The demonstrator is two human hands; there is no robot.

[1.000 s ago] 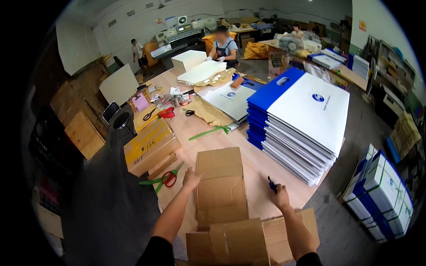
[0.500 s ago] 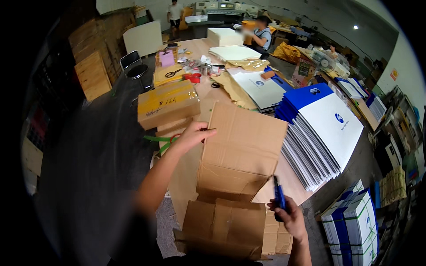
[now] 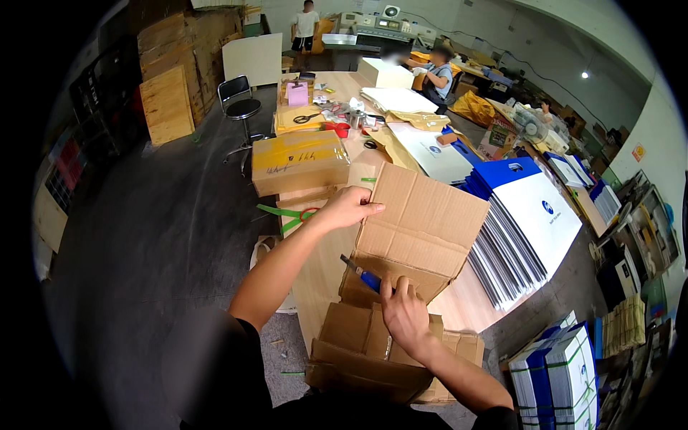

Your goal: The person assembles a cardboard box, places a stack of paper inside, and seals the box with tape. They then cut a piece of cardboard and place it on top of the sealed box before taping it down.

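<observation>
Your left hand [image 3: 349,208] pinches cardboard flap [image 3: 428,215] at left edge, right hand [image 3: 406,312] wraps utility knife [image 3: 370,280]; keep flap taut, knife clear of left hand.

cardboard [image 3: 430,215]: between box [image 3: 304,168] (left), bags [image 3: 534,215] (right) | stool [image 3: 242,109]: left of table [image 3: 322,283]

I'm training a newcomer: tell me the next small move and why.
Probably bring the knife to the fold in the cardboard: the left hand holds its left edge up, and the right hand has the blade near the fold's left end.
</observation>
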